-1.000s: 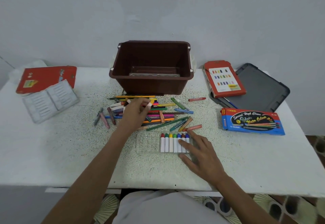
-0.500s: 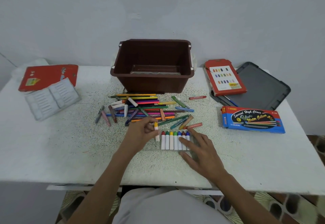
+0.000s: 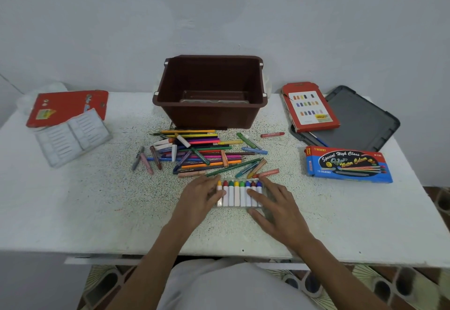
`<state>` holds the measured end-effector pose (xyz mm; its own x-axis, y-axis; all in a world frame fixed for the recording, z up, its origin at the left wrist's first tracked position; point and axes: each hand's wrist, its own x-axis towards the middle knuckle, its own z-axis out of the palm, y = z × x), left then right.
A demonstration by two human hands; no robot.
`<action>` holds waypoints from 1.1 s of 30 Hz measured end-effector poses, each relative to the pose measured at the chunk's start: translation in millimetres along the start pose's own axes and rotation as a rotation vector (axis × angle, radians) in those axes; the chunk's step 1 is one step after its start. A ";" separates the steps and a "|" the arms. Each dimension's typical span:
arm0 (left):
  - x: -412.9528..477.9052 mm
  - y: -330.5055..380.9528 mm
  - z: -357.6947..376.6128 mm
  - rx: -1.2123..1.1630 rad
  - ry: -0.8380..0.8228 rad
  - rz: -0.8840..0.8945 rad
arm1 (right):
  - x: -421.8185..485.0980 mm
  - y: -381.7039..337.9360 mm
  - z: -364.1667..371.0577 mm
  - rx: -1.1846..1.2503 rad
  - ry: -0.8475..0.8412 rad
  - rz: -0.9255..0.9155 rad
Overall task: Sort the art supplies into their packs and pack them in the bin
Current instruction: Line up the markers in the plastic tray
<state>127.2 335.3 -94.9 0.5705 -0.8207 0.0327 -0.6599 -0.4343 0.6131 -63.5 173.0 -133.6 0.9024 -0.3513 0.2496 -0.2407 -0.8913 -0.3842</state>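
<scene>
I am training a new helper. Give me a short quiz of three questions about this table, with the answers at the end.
1. True or false: the blue pack lies inside the brown bin.
2. In the clear tray, which tip colour is at the left end of the row of sticks? A yellow, B blue, C red.
3. Which hand touches the yellow-tipped stick?
Key: 1 false; 2 A; 3 the left hand.
</scene>
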 end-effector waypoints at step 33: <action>16.8 -27.2 -2.4 0.226 0.413 0.138 | 0.8 -0.1 -0.8 -0.009 0.010 -0.015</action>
<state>156.0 334.3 -109.2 0.5863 -0.6802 0.4399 -0.8065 -0.4390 0.3961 -63.0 172.5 -132.6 0.9021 -0.3410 0.2644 -0.2305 -0.8988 -0.3728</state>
